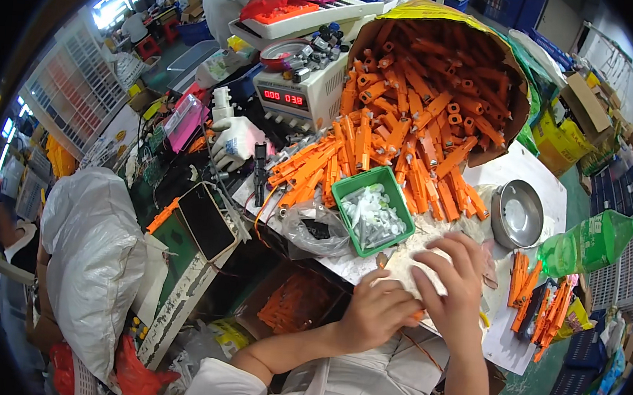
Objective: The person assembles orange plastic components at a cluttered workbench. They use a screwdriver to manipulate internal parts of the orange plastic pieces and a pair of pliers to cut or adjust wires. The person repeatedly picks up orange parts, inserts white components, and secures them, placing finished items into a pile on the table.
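Observation:
My left hand (376, 310) is curled closed over the table's near edge. A bit of an orange plastic piece (417, 315) shows beside its fingers; the rest is hidden in the grip. Close on its right, my right hand (451, 284) is raised with curved fingers apart, and nothing shows in it. Just beyond the hands stands a green plastic tray (386, 244) with small whitish translucent parts (374, 212). Behind it, a large heap of orange plastic pieces (402, 123) spills from a tipped yellow sack (447, 13). A clear plastic bag (313, 230) lies left of the tray.
Right of my hands are a round metal bowl (519, 214), a green bottle (592, 242) and bundled orange pieces (544, 305). A power supply (297, 101) and a white glove (237, 144) stand behind left. A phone (208, 221) and white sack (96, 255) are left. Another person (229, 4) is farther back.

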The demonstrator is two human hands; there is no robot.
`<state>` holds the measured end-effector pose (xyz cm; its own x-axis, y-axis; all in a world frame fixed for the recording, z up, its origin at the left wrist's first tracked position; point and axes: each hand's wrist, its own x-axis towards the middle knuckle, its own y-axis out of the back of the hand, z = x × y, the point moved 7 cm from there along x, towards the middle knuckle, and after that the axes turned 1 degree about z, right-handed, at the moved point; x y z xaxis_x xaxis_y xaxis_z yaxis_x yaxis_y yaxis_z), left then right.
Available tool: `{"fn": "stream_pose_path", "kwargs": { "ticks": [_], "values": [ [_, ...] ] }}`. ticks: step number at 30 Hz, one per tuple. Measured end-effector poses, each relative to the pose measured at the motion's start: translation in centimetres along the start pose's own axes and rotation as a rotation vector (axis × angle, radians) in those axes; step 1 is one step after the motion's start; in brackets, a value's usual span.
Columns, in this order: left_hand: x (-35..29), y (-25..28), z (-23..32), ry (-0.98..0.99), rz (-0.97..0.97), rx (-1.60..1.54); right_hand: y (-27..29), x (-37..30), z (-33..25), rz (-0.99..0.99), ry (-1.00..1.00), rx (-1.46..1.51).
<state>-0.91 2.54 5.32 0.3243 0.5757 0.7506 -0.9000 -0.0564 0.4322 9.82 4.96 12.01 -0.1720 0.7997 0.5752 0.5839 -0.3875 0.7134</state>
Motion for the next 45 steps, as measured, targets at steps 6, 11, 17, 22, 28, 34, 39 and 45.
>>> {"fn": "stream_pose_path", "kwargs": {
  "ticks": [6, 11, 17, 22, 28, 34, 39, 45],
  "values": [
    [-6.5, 5.8, -6.4, 0.823, 0.511, -0.915, -9.1, 4.4, -3.0, -0.216, 0.227, 0.143],
    [-12.3, 4.2, -9.3, 1.287, 0.593, -1.389, -16.0, 4.7, -3.9, -0.264, 0.290, -0.285],
    [-13.0, 2.2, -8.9, 1.343, 0.493, -1.600, -17.2, 4.4, -4.4, -0.273, 0.274, -0.301],
    [-11.3, 1.1, -8.1, 1.336, 0.421, -1.650, -14.6, 4.2, -3.6, -0.072, 0.203, -0.096],
    [-10.0, -0.1, -6.0, 1.344, 0.333, -1.607, -6.5, -1.7, -1.9, -0.259, -0.069, 0.405],
    [-8.5, -2.8, -3.3, 1.322, 0.173, -1.466, -3.4, -5.9, 0.2, -0.232, -0.184, 0.325],
    [-8.1, -4.3, -1.6, 1.311, 0.118, -1.364, -1.5, -7.6, 0.8, -0.192, -0.170, 0.251],
    [-8.2, -5.9, -0.3, 1.302, 0.074, -1.394, 0.2, -8.9, 2.0, -0.143, -0.257, 0.283]
  ]
}}
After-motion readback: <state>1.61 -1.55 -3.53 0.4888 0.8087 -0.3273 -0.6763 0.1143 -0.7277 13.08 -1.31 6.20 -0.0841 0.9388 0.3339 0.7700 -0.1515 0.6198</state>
